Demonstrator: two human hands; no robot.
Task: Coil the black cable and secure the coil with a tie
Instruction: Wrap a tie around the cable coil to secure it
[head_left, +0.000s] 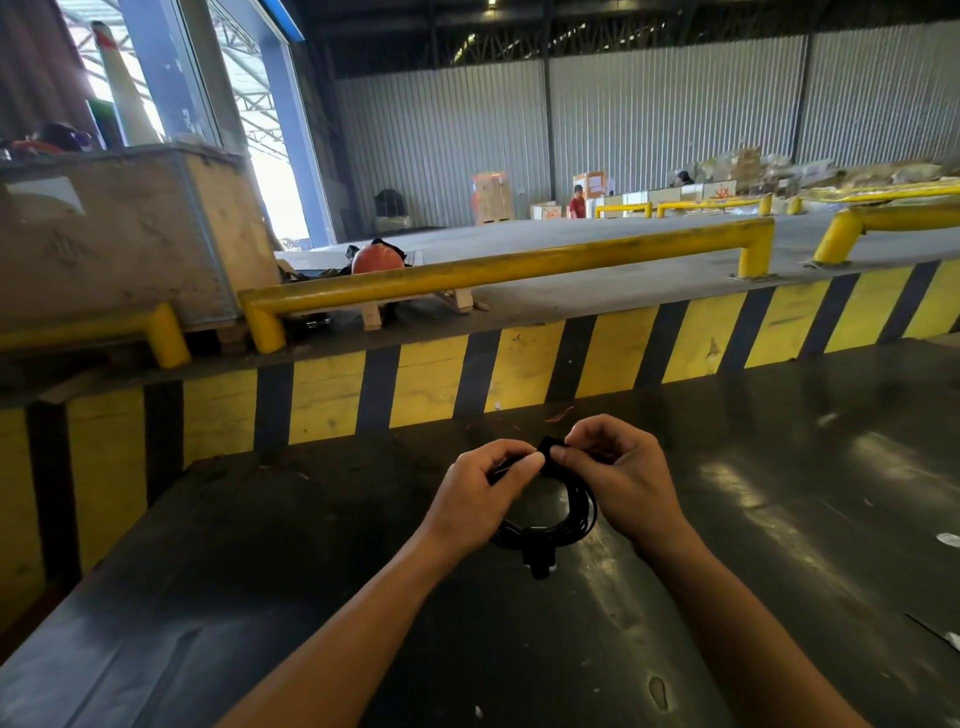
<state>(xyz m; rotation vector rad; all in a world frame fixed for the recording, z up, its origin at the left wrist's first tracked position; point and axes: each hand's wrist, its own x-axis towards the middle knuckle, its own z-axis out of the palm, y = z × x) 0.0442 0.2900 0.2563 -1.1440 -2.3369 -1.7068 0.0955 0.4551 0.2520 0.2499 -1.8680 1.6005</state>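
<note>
We hold the black cable (563, 525), already wound into a round coil, just above the dark tabletop (779, 519), toward its far edge by the striped barrier (519, 364). Our left hand (480, 491) and right hand (621, 470) meet at the coil's far side, fingertips almost touching. Both are narrowed to a pinch on the black tie (550, 451) wrapped over the bundled loops. The coil hangs toward us, below both hands, its plug (539, 562) at the near side. The tie crosses the strands, so we judge that tightening means pulling its ends apart, each hand outward. Both hands sit equally near.
</note>
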